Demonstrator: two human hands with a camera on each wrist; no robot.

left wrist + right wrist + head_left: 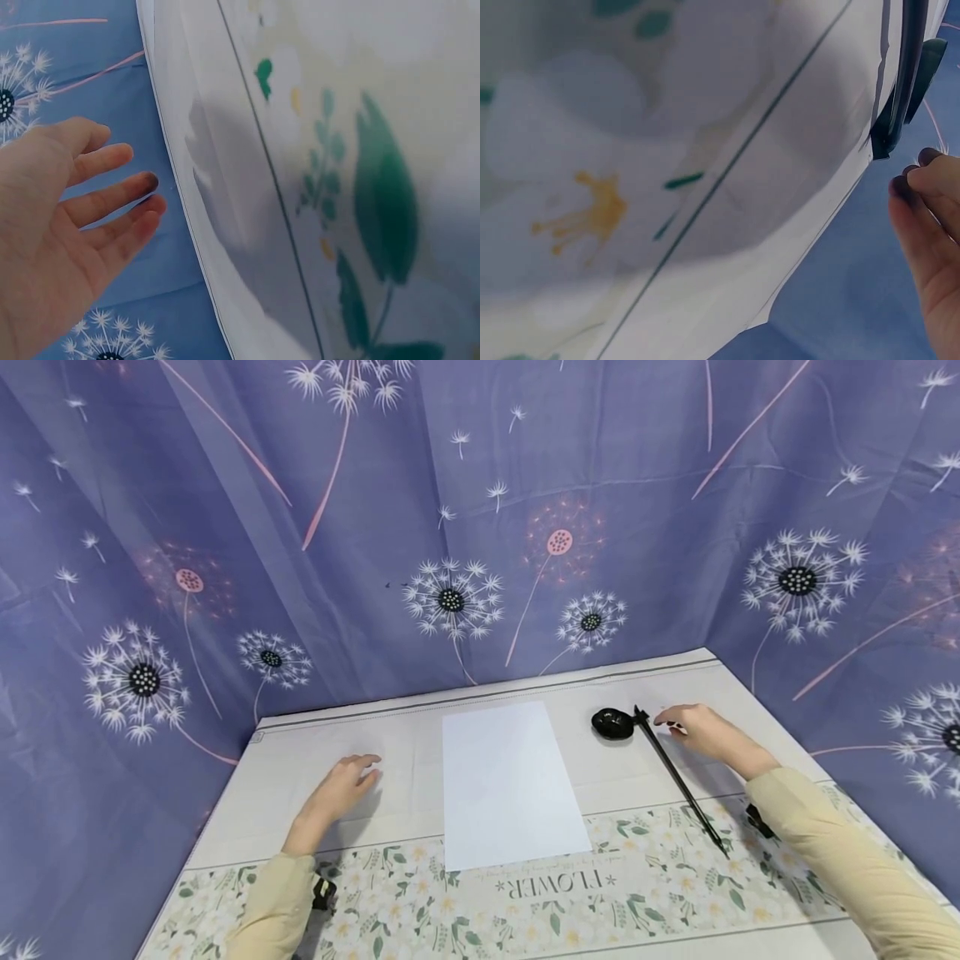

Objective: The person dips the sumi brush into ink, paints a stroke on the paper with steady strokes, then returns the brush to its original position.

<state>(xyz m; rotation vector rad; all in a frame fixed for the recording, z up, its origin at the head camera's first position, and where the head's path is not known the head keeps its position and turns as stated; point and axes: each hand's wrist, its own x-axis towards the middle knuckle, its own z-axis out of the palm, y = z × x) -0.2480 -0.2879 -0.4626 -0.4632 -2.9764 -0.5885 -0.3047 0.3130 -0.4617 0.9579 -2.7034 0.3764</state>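
My left hand [341,791] hovers over the left of the table with fingers relaxed and nothing in it. In the left wrist view its fingers [105,199] are spread and loosely bent. My right hand [701,731], fingers loosely bent and holding nothing, is just right of the upper end of a long thin black stick, brush-like in shape [678,777]. Dark marks show on the fingertips [901,187] in the right wrist view. Left of the stick's upper end stands a small glossy black dish [612,724]. A blank white sheet of paper [510,785] lies between my hands.
A white tablecloth [405,777] with a floral band and the word FLOWER covers the table. Behind and at both sides hangs a purple-blue curtain [360,635] with dandelion prints. Dark wrist devices [324,893] sit at my sleeves.
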